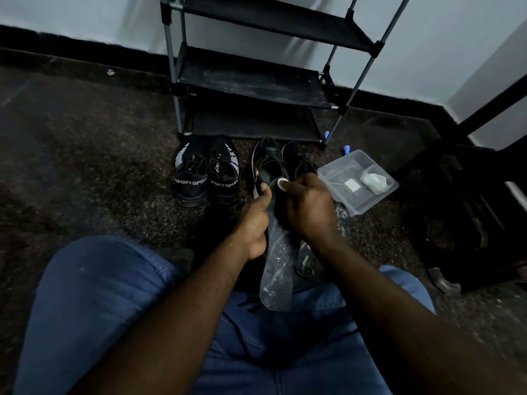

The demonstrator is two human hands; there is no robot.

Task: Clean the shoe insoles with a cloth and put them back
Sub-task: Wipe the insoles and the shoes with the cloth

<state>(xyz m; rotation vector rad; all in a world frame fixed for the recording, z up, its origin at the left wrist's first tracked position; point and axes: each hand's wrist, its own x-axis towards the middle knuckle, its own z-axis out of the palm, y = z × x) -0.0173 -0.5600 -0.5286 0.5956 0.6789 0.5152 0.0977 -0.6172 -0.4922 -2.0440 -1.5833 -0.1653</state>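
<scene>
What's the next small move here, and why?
Probably draw the right hand with its dark cloth down the insole toward the near end. The left hand grips the insole's edge, the cloth sits at the far end, and pale specks cover the near half.

Four black shoes (190,178) sitting in two pairs, two grey insoles (275,269) showing, one plastic tub (368,205) holding one pale lump (375,182) and one white square (352,184), one black rack (251,84) standing, two hands (253,220) reaching in.
</scene>
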